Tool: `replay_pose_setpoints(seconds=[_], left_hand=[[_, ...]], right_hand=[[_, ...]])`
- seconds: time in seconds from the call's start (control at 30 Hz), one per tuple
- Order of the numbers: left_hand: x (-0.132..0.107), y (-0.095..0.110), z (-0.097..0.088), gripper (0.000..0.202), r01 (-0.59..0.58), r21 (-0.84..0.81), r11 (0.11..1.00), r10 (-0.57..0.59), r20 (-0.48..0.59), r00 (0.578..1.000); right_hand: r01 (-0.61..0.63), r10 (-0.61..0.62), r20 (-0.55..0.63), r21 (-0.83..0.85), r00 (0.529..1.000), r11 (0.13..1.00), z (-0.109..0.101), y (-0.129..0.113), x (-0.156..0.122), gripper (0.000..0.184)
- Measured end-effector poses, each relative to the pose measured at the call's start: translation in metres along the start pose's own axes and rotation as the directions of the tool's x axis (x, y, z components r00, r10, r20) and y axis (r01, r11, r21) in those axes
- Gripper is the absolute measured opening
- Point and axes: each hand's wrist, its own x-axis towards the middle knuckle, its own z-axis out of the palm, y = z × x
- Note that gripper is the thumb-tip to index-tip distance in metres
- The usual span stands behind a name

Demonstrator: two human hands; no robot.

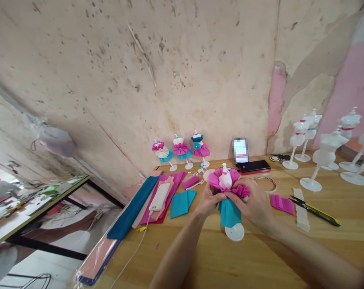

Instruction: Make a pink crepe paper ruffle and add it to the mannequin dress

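A small white dress-form mannequin (225, 179) leans toward me, wrapped in a ruffled magenta crepe paper collar (213, 178) and a teal paper skirt (229, 213). Its round white base (234, 232) shows at the lower end. My left hand (210, 198) is closed around the mannequin's left side, thumb across the front. On the other side, my right hand (252, 200) pinches the gathered magenta crepe paper (241, 192) at the waist. The right fingertips are partly hidden behind the ruffles.
Three dressed mannequins (182, 148) stand by the wall, with bare white ones (326, 146) at right. Folded crepe paper (133, 206) and a white power bank (159, 196) lie left. A phone (240, 150) stands behind. Scissors (316, 210) lie right, beside a magenta piece (282, 204).
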Motion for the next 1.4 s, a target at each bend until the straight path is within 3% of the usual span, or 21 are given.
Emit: replay_pose_setpoints(seconds=[0.2, 0.37, 0.47, 0.57, 0.67, 0.73, 0.8, 1.0, 1.13, 1.4], left_hand=[[0.002, 0.005, 0.003, 0.059, 0.013, -0.021, 1.000, -0.014, -0.053, 0.999], [-0.002, 0.012, 0.007, 0.057, 0.043, -0.060, 0.997, -0.046, -0.051, 0.998], [-0.004, 0.011, 0.009, 0.059, 0.056, -0.079, 0.995, -0.060, -0.052, 0.997], [-0.004, 0.011, 0.012, 0.065, 0.044, -0.058, 0.997, -0.048, -0.067, 0.997], [-0.002, 0.014, 0.019, 0.063, 0.032, -0.019, 0.999, -0.033, -0.040, 0.999], [0.000, 0.017, 0.024, 0.056, 0.020, 0.003, 1.000, -0.020, -0.020, 1.000], [0.002, 0.018, 0.029, 0.047, -0.006, 0.016, 1.000, 0.007, -0.037, 0.999], [0.010, 0.014, 0.033, 0.037, -0.075, 0.051, 0.996, 0.082, -0.144, 0.986], [0.012, 0.011, 0.031, 0.036, -0.103, 0.048, 0.994, 0.109, -0.153, 0.982], [0.011, 0.012, 0.031, 0.035, -0.106, 0.046, 0.993, 0.112, -0.153, 0.982]], right_hand=[[0.134, -0.134, 0.046, 0.009, 0.990, 0.991, -0.004, 0.001, 0.002, 0.012], [0.419, -0.413, 0.083, -0.096, 0.907, 0.903, -0.008, -0.001, -0.002, 0.013], [0.483, -0.474, 0.093, -0.143, 0.875, 0.864, -0.009, -0.006, -0.004, 0.015], [0.357, -0.353, 0.074, -0.064, 0.933, 0.932, -0.010, -0.011, -0.001, 0.007], [0.062, -0.066, 0.051, 0.075, 0.997, 0.995, -0.011, -0.012, 0.004, 0.008], [-0.128, 0.116, 0.086, 0.144, 0.989, 0.981, -0.010, -0.009, 0.007, 0.013], [-0.243, 0.225, 0.125, 0.164, 0.966, 0.956, -0.009, -0.002, 0.010, 0.018], [-0.313, 0.293, 0.169, 0.102, 0.941, 0.944, 0.000, 0.024, 0.014, 0.029], [-0.324, 0.314, 0.189, 0.020, 0.930, 0.946, -0.001, 0.026, 0.017, 0.031], [-0.374, 0.324, 0.282, 0.146, 0.903, 0.916, -0.004, 0.021, 0.019, 0.031]])
